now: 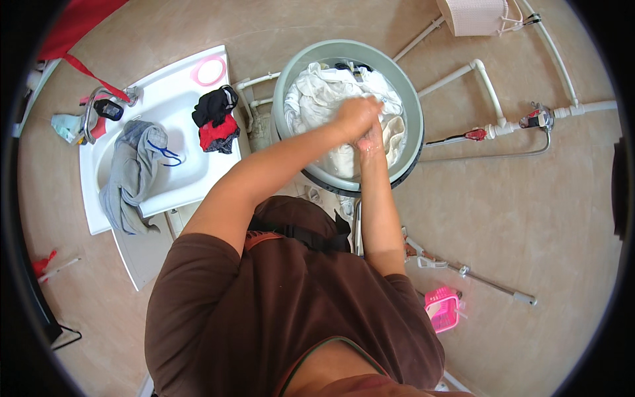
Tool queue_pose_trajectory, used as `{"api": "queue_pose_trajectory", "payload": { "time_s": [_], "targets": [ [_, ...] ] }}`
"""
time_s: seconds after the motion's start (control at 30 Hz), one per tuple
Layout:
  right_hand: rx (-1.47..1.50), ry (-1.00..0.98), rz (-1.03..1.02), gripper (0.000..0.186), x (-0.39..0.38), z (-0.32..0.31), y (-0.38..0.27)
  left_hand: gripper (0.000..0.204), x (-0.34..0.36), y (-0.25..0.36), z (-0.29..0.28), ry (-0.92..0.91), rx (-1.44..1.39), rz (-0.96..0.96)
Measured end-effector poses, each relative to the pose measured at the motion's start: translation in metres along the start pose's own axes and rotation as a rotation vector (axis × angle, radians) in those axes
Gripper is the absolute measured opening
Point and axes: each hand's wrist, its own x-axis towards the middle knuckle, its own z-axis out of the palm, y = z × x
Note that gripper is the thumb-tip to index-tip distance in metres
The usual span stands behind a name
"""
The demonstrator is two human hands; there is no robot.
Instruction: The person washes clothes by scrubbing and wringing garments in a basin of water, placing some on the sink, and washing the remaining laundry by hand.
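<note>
A round grey-green tub holds water and a heap of white laundry. Over the middle of that heap my two hands press together. My left hand comes across from the left, its fingers curled over the right one; what may lie inside them is hidden. Wet and with some suds on it, my right hand rises from below, its fingers mostly covered by the left. A cream-coloured cloth lies beside the right hand, and a dark piece shows at the tub's far edge.
Left of the tub stands a white sink with a grey garment hanging over its front edge. Black and red clothes lie on its right side, near a pink ring. Pipes run at the right; a pink basket sits lower right.
</note>
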Motion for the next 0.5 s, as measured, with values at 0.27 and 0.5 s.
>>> {"api": "queue_pose_trajectory", "payload": {
  "time_s": [0.27, 0.5],
  "targets": [
    [-0.706, 0.170, -0.390, 0.029, 0.029, 0.011, -0.008, 0.024, 0.001, -0.091, -0.075, -0.182, -0.034, -0.448],
    [-2.111, 0.079, -0.412, 0.031, 0.049, 0.010, 0.017, 0.021, -0.027, -0.091, -0.076, -0.477, -0.041, -0.295]
  ]
}}
